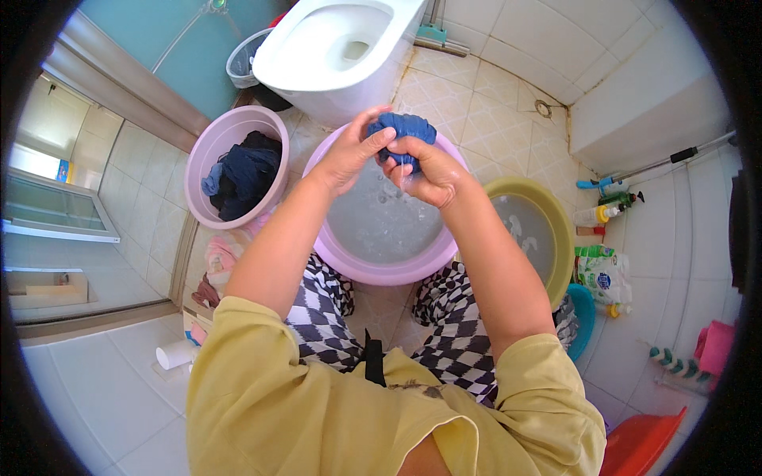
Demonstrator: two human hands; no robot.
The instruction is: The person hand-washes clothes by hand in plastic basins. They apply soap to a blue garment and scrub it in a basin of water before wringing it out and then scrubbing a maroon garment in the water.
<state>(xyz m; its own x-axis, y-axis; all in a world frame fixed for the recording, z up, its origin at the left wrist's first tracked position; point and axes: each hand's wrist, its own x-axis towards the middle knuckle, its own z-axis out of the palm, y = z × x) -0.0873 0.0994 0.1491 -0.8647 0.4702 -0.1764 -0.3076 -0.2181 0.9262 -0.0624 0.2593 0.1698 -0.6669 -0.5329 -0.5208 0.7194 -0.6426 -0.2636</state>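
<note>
A bunched wet blue cloth [411, 128] is held between both hands above a pink plastic basin [384, 275] of cloudy water. My left hand [351, 152] grips its left side, fingers over the top. Around the cloth's lower part closes my right hand [425, 172], and water drips from it. Bubbles float on the greyish water below. Left of this basin stands a smaller pink basin [197, 178] with dark and blue wet clothes [247, 172] in it. An olive-yellow basin [562, 238] with cloudy water is at the right, partly behind my right forearm.
A toilet [339, 77] stands beyond the basin, beside a lined waste bin [241, 65]. Along the right wall are bottles [595, 214], a detergent bag [604, 279], a mop handle [684, 154] and a teal basin [586, 315] holding grey cloth. Pink cloth [223, 256] lies at the left.
</note>
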